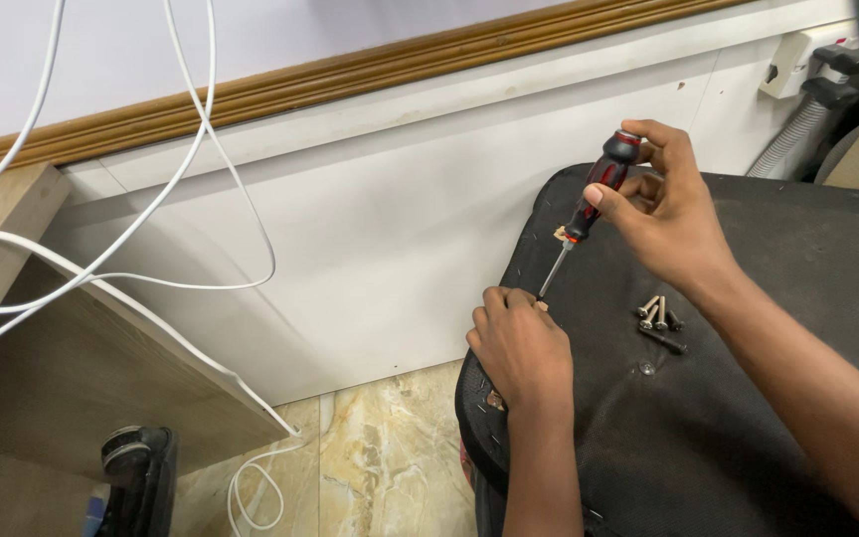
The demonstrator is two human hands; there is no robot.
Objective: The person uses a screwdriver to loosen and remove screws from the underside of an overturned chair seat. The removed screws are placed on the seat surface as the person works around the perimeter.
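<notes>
Two hands driving a screwdriver (589,204) into a black upholstered seat underside (748,418).
Right hand (663,214) grips the red-black handle; left hand (519,348) pinches the tip; loose screws (660,318) at three o'clock.

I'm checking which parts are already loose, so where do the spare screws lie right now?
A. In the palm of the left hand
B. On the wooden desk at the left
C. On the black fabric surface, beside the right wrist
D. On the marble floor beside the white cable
C: the loose screws lie in a small cluster on the black fabric surface, just beside the right hand that grips the screwdriver.
</notes>
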